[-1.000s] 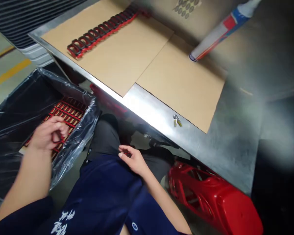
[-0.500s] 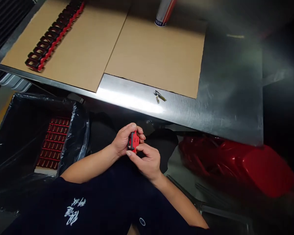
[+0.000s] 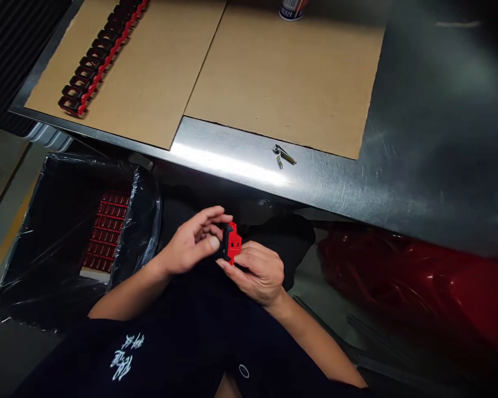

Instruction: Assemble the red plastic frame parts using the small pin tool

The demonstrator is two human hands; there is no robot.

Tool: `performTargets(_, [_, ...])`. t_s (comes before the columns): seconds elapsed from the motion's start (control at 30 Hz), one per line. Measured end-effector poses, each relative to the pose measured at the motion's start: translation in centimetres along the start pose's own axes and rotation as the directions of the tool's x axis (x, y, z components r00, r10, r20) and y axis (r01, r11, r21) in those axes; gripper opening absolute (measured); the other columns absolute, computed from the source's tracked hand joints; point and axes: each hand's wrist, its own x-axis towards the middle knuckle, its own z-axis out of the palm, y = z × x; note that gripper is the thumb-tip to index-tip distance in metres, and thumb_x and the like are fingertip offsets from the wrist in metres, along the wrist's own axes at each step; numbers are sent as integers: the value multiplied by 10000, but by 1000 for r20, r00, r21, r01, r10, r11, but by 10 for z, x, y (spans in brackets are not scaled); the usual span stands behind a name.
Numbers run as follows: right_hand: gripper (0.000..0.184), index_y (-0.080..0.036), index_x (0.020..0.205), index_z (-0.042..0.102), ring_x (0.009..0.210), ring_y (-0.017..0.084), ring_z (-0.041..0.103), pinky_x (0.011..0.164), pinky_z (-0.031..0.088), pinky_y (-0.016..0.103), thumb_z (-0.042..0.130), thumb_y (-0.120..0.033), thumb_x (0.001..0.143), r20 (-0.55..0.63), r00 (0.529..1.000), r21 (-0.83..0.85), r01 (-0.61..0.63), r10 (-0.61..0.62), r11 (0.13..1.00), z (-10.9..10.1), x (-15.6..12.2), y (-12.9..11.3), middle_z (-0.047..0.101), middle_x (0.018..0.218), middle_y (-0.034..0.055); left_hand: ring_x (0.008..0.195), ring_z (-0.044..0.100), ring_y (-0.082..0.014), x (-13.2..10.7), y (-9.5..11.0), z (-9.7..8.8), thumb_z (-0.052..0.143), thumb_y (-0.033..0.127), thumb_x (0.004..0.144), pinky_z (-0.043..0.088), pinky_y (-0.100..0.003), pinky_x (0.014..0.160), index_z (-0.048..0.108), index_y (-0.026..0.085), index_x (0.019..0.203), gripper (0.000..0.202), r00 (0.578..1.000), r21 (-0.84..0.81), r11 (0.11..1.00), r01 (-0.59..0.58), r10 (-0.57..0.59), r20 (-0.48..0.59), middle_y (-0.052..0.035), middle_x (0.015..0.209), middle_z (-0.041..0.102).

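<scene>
A small red and black plastic part (image 3: 233, 244) is pinched between the thumb and fingers of my right hand (image 3: 259, 271), above my lap. To its left, my left hand (image 3: 193, 243) has its thumb and fingers apart; its fingertips are near the part's upper edge, and whether they touch it I cannot tell. Similar red and black parts (image 3: 103, 53) stand in a long slanting row on the left cardboard sheet (image 3: 149, 77). On the metal table's near edge lies a nail clipper (image 3: 285, 156) with its lever swung out.
A second cardboard sheet (image 3: 290, 83) covers part of the metal table (image 3: 423, 138), with a spray can (image 3: 292, 10) at its far side. At lower left, a bin lined with black plastic (image 3: 66, 182) holds stacked red and black parts (image 3: 108, 232). Red plastic sheeting (image 3: 398, 282) lies below right.
My left hand has loosened from the part and drawn left, its fingers opening. My right hand keeps hold of the part. The camera view has shifted slightly.
</scene>
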Motion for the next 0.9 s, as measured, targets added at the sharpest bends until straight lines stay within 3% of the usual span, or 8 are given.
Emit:
performTargets(0.07, [126, -214, 802, 693, 527, 148, 623, 532, 507, 296, 762, -157, 891, 14, 1000, 33, 21, -21, 999, 1, -1, 3, 697, 610, 12, 1020, 718, -221, -11, 2, 4, 772, 350, 862, 581, -291, 770, 468, 233, 1516, 731, 988, 99, 994, -35, 20, 151, -183, 1416, 650])
performTargets(0.13, [103, -218, 828, 702, 549, 156, 646, 543, 519, 300, 739, -160, 904, 30, 999, 55, 23, -24, 998, 0, -3, 4, 716, 638, 22, 1028, 711, -223, -16, 2, 6, 769, 289, 858, 565, -273, 733, 401, 264, 1560, 792, 977, 192, 977, -89, 48, 207, -168, 1431, 643])
performTargets(0.27, [89, -224, 841, 703, 546, 157, 644, 541, 514, 302, 723, -171, 910, 45, 998, 59, 36, -38, 998, -1, -5, 4, 717, 637, 20, 939, 708, -201, -14, 2, 8, 781, 284, 833, 558, -263, 696, 418, 274, 1542, 797, 976, 292, 951, -104, 41, 212, -130, 1346, 688])
performTargets(0.43, [98, -233, 845, 699, 566, 158, 665, 574, 540, 303, 717, -156, 903, 48, 999, 107, 10, -15, 994, 1, -6, 4, 747, 687, 25, 1001, 717, -243, -11, -3, 11, 805, 376, 806, 604, -317, 795, 469, 234, 1489, 774, 974, 245, 970, -9, -47, 221, -93, 1118, 708])
performTargets(0.6, [50, -231, 862, 713, 633, 182, 695, 630, 571, 317, 723, -182, 870, 162, 979, 236, -163, 126, 958, -2, -4, 3, 752, 727, 39, 948, 719, -214, -15, -7, 9, 821, 389, 799, 610, -324, 830, 478, 238, 1460, 760, 977, 148, 988, 36, -66, 205, -73, 1054, 695])
performTargets(0.77, [168, -224, 1038, 721, 710, 202, 716, 718, 587, 349, 640, -318, 926, 374, 884, 486, -446, 283, 751, -15, -3, -1, 754, 762, 37, 922, 731, -213, -20, -6, 5, 837, 402, 782, 616, -319, 817, 494, 220, 1456, 778, 976, 177, 984, 30, -67, 206, -88, 1072, 717])
performTargets(0.83, [238, -226, 1105, 706, 681, 194, 712, 714, 584, 345, 639, -388, 946, 391, 854, 537, -515, 345, 668, -18, -5, -2, 750, 738, 18, 924, 740, -223, -21, -6, 4, 831, 411, 785, 624, -334, 824, 498, 207, 1463, 782, 975, 226, 974, 19, -68, 212, -97, 1086, 728])
performTargets(0.9, [252, -226, 1080, 709, 633, 175, 683, 679, 573, 322, 695, -416, 916, 378, 836, 510, -546, 397, 665, -18, -7, -3, 732, 715, 2, 948, 748, -237, -21, -7, 3, 826, 403, 789, 632, -358, 849, 504, 204, 1469, 778, 977, 293, 956, -32, -32, 213, -109, 1132, 733])
